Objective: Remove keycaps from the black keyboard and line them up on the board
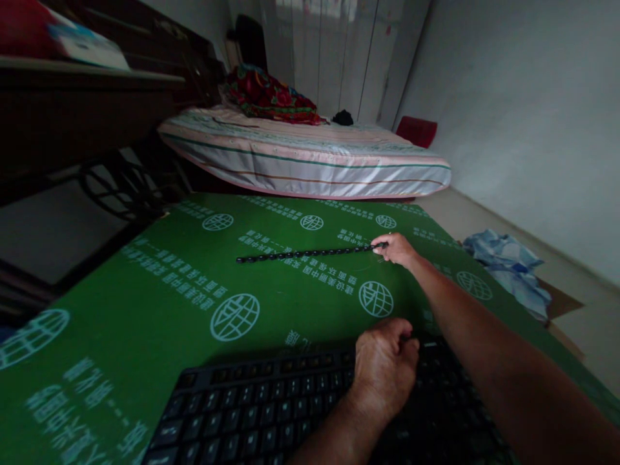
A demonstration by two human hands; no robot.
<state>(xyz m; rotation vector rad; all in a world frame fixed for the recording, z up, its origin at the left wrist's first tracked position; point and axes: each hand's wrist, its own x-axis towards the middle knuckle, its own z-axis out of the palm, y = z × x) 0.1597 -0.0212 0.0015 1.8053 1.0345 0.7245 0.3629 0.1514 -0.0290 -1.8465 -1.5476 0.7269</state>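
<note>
Black strand: right hand pinches 1 end; left hand curled closed over keyboard.

A striped mattress (red patterned blanket on top)

Pale Chinese lettering, "建设美丽中国" among it, and repeated globe emblems on the green board.

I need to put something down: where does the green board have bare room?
The green board is bare left of the black keyboard, between the black twisted strand and the keyboard, and from the strand to the bed. It's crowded at the near right, where the left hand and right forearm overlap the keyboard.
</note>
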